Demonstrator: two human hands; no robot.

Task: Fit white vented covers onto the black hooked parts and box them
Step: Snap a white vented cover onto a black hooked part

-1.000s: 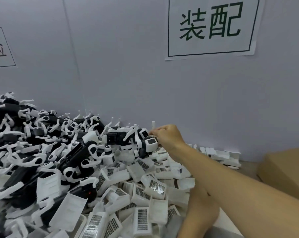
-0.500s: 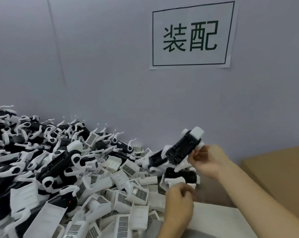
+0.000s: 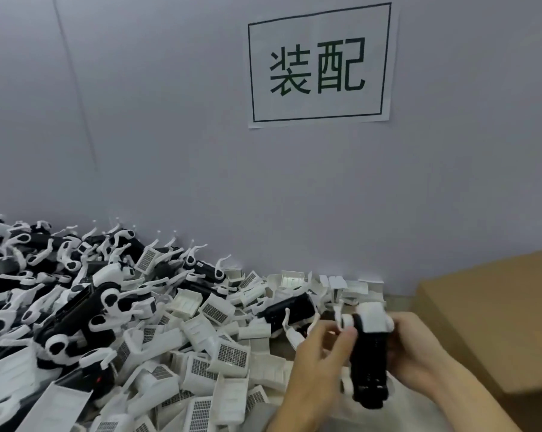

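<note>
I hold one black hooked part (image 3: 369, 363) upright in front of me, low and right of centre, a white piece at its top end. My right hand (image 3: 416, 347) grips it from the right side. My left hand (image 3: 319, 357) pinches its upper left edge with thumb and fingertips, and something white shows between those fingers. A heap of black hooked parts (image 3: 76, 307) fills the left. Loose white vented covers (image 3: 229, 357) lie in a spread from the middle to the bottom edge.
A brown cardboard box (image 3: 494, 319) stands at the right, close to my right hand. A grey wall with a printed paper sign (image 3: 319, 63) rises right behind the piles. A pale sheet (image 3: 419, 410) lies under my hands.
My right hand has brought the black part down and toward me, turning it upright. My left hand has risen from the covers to meet it. The view has shifted right.
</note>
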